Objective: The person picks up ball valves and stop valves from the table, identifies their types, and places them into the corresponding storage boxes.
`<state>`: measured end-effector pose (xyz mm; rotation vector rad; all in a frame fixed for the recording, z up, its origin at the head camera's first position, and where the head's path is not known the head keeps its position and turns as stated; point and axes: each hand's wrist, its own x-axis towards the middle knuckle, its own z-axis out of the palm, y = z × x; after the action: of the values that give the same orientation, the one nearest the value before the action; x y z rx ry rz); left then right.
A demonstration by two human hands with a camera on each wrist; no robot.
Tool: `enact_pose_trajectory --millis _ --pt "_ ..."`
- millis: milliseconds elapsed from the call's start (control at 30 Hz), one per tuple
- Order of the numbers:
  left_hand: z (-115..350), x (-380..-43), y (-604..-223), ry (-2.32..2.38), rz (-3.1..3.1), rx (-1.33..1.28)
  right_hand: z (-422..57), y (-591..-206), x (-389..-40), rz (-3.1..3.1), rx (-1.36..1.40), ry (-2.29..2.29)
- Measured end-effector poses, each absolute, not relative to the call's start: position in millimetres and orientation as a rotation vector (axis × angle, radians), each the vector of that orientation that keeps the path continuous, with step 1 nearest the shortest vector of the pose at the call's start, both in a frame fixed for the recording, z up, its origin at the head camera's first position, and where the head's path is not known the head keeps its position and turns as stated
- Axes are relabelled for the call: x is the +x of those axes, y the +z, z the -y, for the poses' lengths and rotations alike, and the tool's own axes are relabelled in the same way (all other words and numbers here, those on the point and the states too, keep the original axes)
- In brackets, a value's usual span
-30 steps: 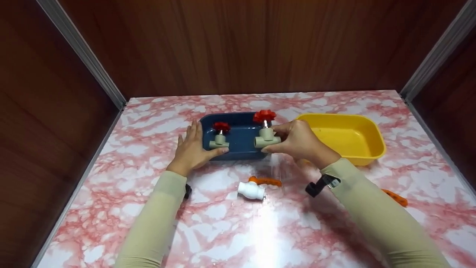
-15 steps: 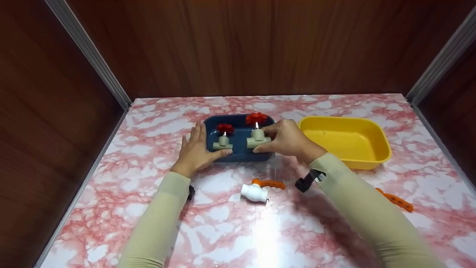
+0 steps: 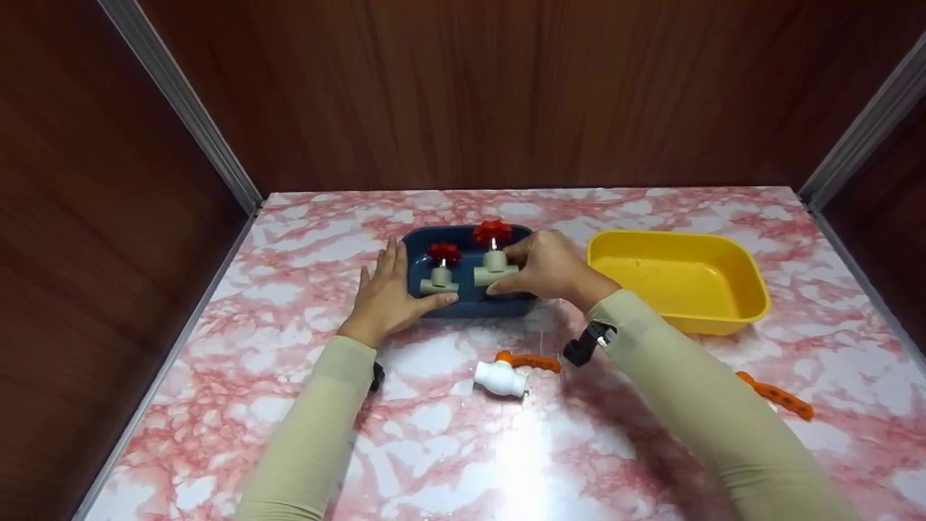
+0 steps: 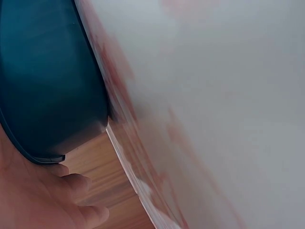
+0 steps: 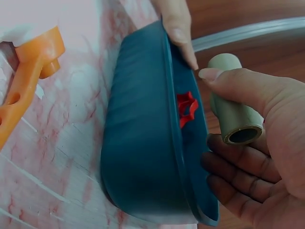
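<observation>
My right hand [image 3: 553, 271] pinches the grey-green pipe body of a stop valve [image 3: 495, 275] with a red handwheel. It holds this valve tilted just above the blue plastic tub [image 3: 477, 310], over its right half; in the right wrist view one open pipe end faces the camera. A smaller stop valve [image 3: 440, 278], with a red wheel too, is inside the tub at the left. My left hand [image 3: 380, 300] rests on the tub's left end, straight fingers along the outside and thumb over the near rim. Those fingers [image 4: 71, 186] show below the tub in the left wrist view.
To the right stands a yellow tub [image 3: 673, 282]. A white ball valve [image 3: 499, 378] with an orange lever lies in front of the blue tub. Beside my right forearm another orange lever [image 3: 781, 399] is partly hidden. Wooden panels [image 3: 506, 94] wall the marbled table.
My right hand has carried its valve leftward, from the blue tub's right rim to over its inside. The left hand keeps its place on the tub. The whole view has shifted slightly.
</observation>
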<state>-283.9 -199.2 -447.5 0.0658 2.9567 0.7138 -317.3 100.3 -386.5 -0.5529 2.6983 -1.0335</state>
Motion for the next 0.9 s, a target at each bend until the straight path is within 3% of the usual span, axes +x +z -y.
enact_pose_trajectory --millis 900 --pt "201 -285 -450 0.703 -2.963 0.076 -74 -411 -332 -2.849 -0.709 -0.665"
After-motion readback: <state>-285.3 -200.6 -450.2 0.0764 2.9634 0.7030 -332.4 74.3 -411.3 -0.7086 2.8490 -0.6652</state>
